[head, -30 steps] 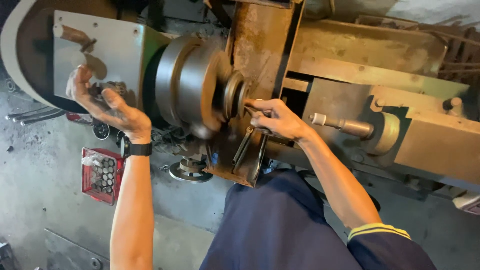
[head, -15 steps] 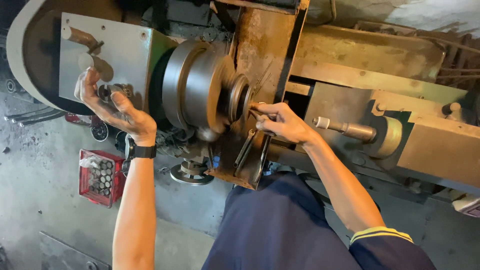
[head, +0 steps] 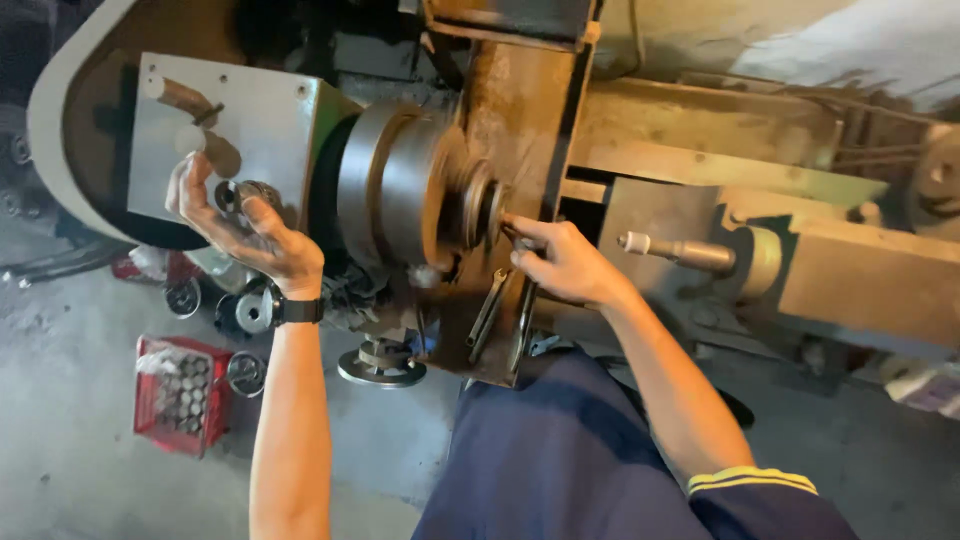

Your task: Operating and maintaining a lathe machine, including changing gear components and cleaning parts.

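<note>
Head view: left hand has risen, fingers spread on the headstock knob, while right hand keeps a thin tool pinched at the lathe chuck.

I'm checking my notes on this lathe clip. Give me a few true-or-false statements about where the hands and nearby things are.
1. The left hand is at the round knob on the grey panel. True.
2. The right hand rests on the tailstock spindle. False: it is at the workpiece by the chuck, and the spindle lies apart to its right.
3. A black wristwatch is on the left wrist. True.
4. The red crate sits on the lathe bed. False: it stands on the floor, below the left arm.
5. Both forearms are covered by long sleeves. False: they are bare; a dark sleeve with a yellow stripe shows on the right upper arm.
</note>
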